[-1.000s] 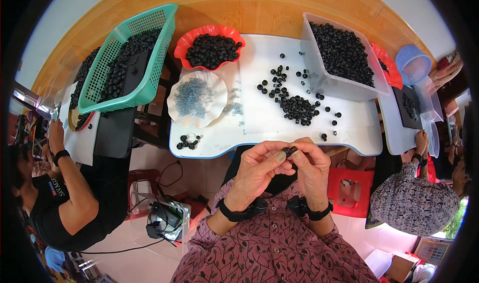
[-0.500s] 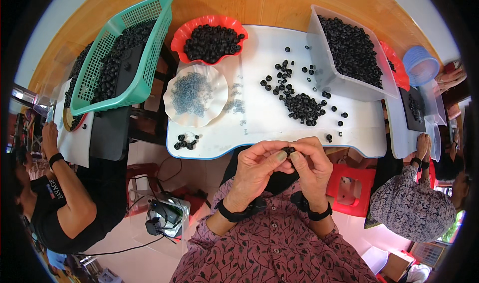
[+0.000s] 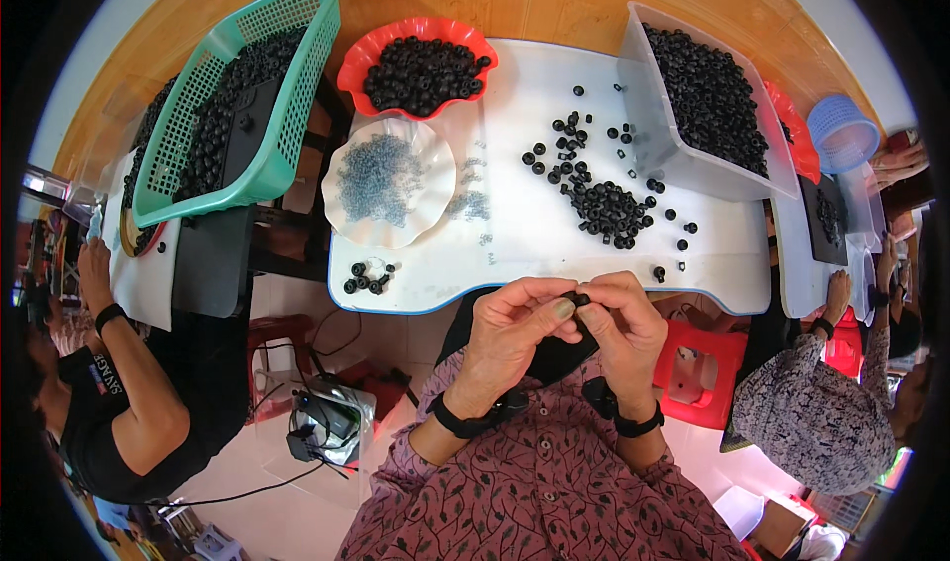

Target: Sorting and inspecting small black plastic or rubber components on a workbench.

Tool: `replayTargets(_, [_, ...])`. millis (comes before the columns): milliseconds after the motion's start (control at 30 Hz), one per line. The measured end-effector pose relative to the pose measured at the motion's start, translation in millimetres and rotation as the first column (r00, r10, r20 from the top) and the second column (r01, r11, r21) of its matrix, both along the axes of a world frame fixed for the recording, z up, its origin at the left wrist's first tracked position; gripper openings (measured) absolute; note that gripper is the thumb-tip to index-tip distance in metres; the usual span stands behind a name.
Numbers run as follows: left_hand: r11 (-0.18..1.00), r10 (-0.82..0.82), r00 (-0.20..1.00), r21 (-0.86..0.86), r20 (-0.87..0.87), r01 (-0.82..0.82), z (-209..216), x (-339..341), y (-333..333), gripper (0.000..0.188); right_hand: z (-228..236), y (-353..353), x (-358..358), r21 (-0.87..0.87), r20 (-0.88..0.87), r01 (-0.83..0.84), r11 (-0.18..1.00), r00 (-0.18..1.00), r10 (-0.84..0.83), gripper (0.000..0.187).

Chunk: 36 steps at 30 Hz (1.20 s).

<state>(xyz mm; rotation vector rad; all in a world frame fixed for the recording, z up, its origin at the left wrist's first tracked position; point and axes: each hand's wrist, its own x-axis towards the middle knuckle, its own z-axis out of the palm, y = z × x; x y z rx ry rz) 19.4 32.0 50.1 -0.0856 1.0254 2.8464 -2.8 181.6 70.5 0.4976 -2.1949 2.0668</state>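
Note:
Just over the near edge of the white table (image 3: 426, 276), my left hand (image 3: 507, 335) and my right hand (image 3: 627, 335) meet at the fingertips. Thumbs and forefingers of both pinch a small black round part (image 3: 575, 299); its details are mostly covered by the fingers. Beyond my hands lies a heap of small black parts (image 3: 609, 213), with more of them scattered around it. A small cluster of black parts (image 3: 368, 282) sits at the table's left front corner.
A white scalloped plate (image 3: 435, 207) carries small translucent bluish pieces. Behind it stands a red bowl (image 3: 348, 72) of black parts. A clear bin (image 3: 683, 165) of black parts occupies the right back. Co-workers sit at either side, near a green basket (image 3: 287, 160) and a red stool (image 3: 712, 338).
My view has shifted slightly, and the table's things sit a little differently in it. Both hands keep pinching the black part. At right, a co-worker's hands have moved apart.

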Motion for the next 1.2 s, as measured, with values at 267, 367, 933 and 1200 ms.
replayTargets(267, [0.999, -0.015, 1.0, 0.035, 0.005, 0.015, -0.6, 1.5, 0.2, 0.023, 0.6, 0.0, 1.6, -0.114, 0.075, -0.021, 0.993, 0.997, 0.03, 0.017])
replayTargets(367, [1.0, -0.01, 1.0, 0.03, 0.008, 0.009, -0.3, 1.5, 1.2, 0.024, 2.2, -0.5, 1.4, -0.11, 0.071, -0.027, 0.994, 0.997, 0.035, 0.017])
replayTargets(933, [0.983, 0.083, 0.996, -0.166, -0.015, -0.084, -1.1, 5.3, 3.5, 0.02, 9.1, -6.6, 5.2, 0.226, -0.214, 0.129, 0.966, 0.974, -0.08, 0.016])
replayTargets(1200, [0.949, 0.134, 0.989, -0.28, -0.063, -0.146, -1.4, 6.8, 3.7, 0.021, 4.8, -8.5, 5.5, 0.308, -0.287, 0.161, 0.938, 0.955, -0.07, 0.018])
